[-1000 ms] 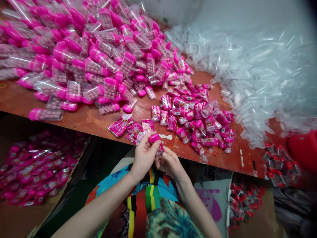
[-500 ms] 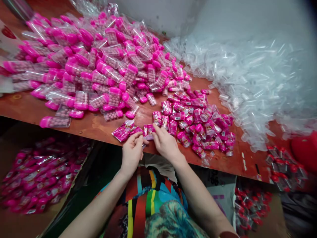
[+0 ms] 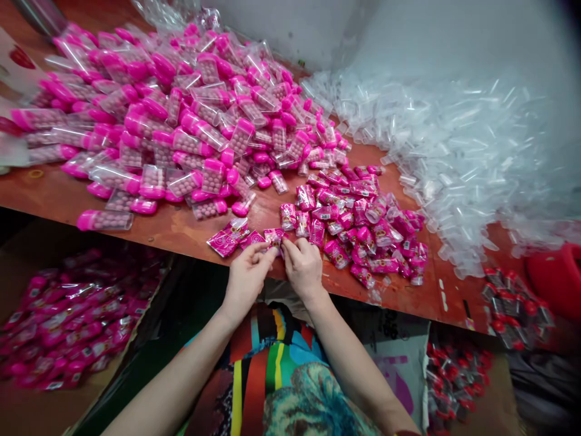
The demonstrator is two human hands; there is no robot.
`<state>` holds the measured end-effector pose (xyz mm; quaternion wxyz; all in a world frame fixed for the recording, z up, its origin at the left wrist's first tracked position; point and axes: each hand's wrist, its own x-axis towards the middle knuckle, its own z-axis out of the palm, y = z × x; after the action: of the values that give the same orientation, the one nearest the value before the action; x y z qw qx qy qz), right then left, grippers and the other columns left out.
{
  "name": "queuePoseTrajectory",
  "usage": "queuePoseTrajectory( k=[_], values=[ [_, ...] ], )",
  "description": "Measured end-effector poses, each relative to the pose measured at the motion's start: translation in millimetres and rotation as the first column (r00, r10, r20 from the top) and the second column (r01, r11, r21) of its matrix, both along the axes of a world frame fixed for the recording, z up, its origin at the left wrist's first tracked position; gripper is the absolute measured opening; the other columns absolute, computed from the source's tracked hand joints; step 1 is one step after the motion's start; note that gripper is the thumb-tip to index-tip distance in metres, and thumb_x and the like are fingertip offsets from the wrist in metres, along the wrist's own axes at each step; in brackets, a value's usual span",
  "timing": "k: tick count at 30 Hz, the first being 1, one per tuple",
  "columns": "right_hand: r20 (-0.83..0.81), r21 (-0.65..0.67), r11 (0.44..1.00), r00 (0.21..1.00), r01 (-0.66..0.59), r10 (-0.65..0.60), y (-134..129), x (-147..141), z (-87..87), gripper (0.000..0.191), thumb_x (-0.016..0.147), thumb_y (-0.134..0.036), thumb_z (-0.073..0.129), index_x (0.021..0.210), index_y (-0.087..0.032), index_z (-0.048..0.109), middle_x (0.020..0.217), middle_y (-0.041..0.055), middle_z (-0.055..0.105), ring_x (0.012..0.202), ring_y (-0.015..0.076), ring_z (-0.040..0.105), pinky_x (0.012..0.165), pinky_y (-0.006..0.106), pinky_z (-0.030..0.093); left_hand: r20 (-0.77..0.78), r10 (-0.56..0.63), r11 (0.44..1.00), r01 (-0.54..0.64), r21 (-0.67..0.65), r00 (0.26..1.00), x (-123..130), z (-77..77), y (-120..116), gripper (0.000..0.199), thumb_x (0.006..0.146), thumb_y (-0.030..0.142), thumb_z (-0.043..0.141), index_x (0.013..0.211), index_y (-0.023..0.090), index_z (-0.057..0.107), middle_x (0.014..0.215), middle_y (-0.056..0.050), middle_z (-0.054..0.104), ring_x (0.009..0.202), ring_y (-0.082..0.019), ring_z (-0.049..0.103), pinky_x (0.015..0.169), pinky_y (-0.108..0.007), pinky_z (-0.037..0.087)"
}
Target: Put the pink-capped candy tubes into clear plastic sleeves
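My left hand (image 3: 247, 274) is closed, thumb and fingers pinched at the lower edge of a small pink printed wrapper (image 3: 273, 235) by the table's front edge. Close beside it, my right hand (image 3: 303, 266) pinches at the same wrapper with curled fingers. The fingers hide most of what lies between them. Flat pink printed wrappers (image 3: 226, 241) lie just left of the hands. To the right is a heap of small containers in pink wrappers (image 3: 363, 224). Behind the hands, clear containers of pale pink balls with bright pink caps (image 3: 200, 130) form a large pile.
Clear plastic tubes (image 3: 454, 157) are heaped at the right rear against the wall. Below the table's left front edge, a carton holds pink-wrapped containers (image 3: 68, 327). Red-capped clear containers (image 3: 517, 309) and a red tub (image 3: 556, 281) are at the right.
My right hand has curled its fingers in and drawn slightly lower, while my left hand has shifted a little right, bringing the fingertips closer together. The view has moved slightly.
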<state>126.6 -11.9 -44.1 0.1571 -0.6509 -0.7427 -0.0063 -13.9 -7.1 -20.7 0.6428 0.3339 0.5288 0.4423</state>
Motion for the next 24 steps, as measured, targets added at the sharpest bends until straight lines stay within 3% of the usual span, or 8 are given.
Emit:
queuePoseTrajectory(
  k=[5, 8, 10, 13, 15, 18, 21, 24],
  values=[
    [-0.353, 0.032, 0.999, 0.935, 0.034, -0.020, -8, 0, 19.7, 0.029, 0.096, -0.032, 0.051, 0.120, -0.025, 0.065, 0.107, 0.0099, 0.060, 0.098, 0.0221, 0.055, 0.086, 0.037, 0.040, 0.112, -0.021, 0.997, 0.028, -0.065, 0.994, 8, 12.3, 0, 0.028, 0.073, 0.041, 0.074, 0.079, 0.016, 0.066, 0.048, 0.008, 0.043, 0.035, -0.003, 0.030, 0.034, -0.016, 0.021],
    [-0.775, -0.123, 0.990, 0.617, 0.072, -0.141, -7, -2, 23.2, 0.039, 0.089, -0.036, 0.062, 0.125, -0.022, 0.058, 0.113, 0.0095, 0.062, 0.097, 0.0199, 0.060, 0.084, 0.033, 0.047, 0.190, -0.012, 0.992, 0.035, -0.118, 0.982, 11, 14.9, 0, 0.027, 0.073, 0.039, 0.074, 0.073, 0.016, 0.061, 0.045, 0.010, 0.036, 0.034, -0.002, 0.024, 0.034, -0.016, 0.017],
    [-0.898, -0.252, 0.968, 0.370, 0.016, -0.240, -6, -2, 21.4, 0.037, 0.084, -0.037, 0.066, 0.116, -0.020, 0.060, 0.103, 0.0065, 0.067, 0.086, 0.0179, 0.063, 0.077, 0.030, 0.050, 0.192, -0.002, 0.993, 0.025, -0.114, 0.981, 13, 14.8, 0, 0.028, 0.071, 0.038, 0.076, 0.071, 0.015, 0.061, 0.048, 0.009, 0.042, 0.034, -0.002, 0.027, 0.034, -0.017, 0.019],
    [-0.914, -0.361, 0.932, 0.207, -0.027, -0.348, -6, -2, 17.3, 0.025, 0.081, -0.041, 0.067, 0.090, -0.017, 0.067, 0.080, 0.0012, 0.068, 0.070, 0.0152, 0.061, 0.068, 0.027, 0.048, 0.164, 0.041, 0.995, -0.027, -0.092, 0.986, 16, 12.9, 0, 0.031, 0.066, 0.036, 0.080, 0.063, 0.014, 0.059, 0.051, 0.007, 0.047, 0.036, -0.002, 0.032, 0.035, -0.017, 0.022],
    [-0.901, -0.374, 0.927, 0.238, -0.003, -0.363, -7, 0, 15.8, 0.027, 0.082, -0.044, 0.065, 0.081, -0.016, 0.067, 0.069, -0.0012, 0.064, 0.062, 0.0135, 0.056, 0.062, 0.026, 0.044, 0.145, 0.055, 0.995, -0.043, -0.086, 0.988, 17, 10.8, 0, 0.033, 0.063, 0.035, 0.082, 0.058, 0.014, 0.057, 0.049, 0.007, 0.045, 0.036, -0.003, 0.034, 0.035, -0.018, 0.023],
    [-0.799, -0.332, 0.942, 0.515, 0.051, -0.309, -7, 6, 16.5, 0.036, 0.091, -0.046, 0.052, 0.071, -0.017, 0.063, 0.061, -0.0018, 0.058, 0.058, 0.0129, 0.050, 0.056, 0.025, 0.037, 0.106, 0.084, 0.994, -0.075, -0.083, 0.991, 16, 8.1, 0, 0.034, 0.062, 0.035, 0.083, 0.055, 0.014, 0.057, 0.047, 0.007, 0.043, 0.036, -0.003, 0.033, 0.035, -0.018, 0.024],
    [-0.455, -0.300, 0.943, 0.847, 0.146, -0.276, -5, 13, 20.2, 0.036, 0.096, -0.040, 0.046, 0.072, -0.019, 0.061, 0.067, 0.0024, 0.062, 0.062, 0.0155, 0.054, 0.059, 0.026, 0.036, 0.063, 0.145, 0.987, -0.140, -0.083, 0.987, 11, 8.4, 0, 0.032, 0.064, 0.034, 0.082, 0.055, 0.015, 0.057, 0.045, 0.008, 0.042, 0.035, -0.003, 0.032, 0.034, -0.018, 0.024],
    [-0.159, -0.299, 0.932, 0.952, 0.205, -0.260, -5, 17, 26.7, 0.029, 0.094, -0.044, 0.052, 0.089, -0.018, 0.064, 0.080, 0.0080, 0.068, 0.072, 0.0204, 0.062, 0.063, 0.028, 0.039, 0.094, 0.177, 0.980, -0.167, -0.106, 0.980, 6, 12.7, 0, 0.035, 0.064, 0.033, 0.082, 0.054, 0.015, 0.053, 0.045, 0.009, 0.037, 0.035, -0.002, 0.031, 0.035, -0.018, 0.025]
  ],
)
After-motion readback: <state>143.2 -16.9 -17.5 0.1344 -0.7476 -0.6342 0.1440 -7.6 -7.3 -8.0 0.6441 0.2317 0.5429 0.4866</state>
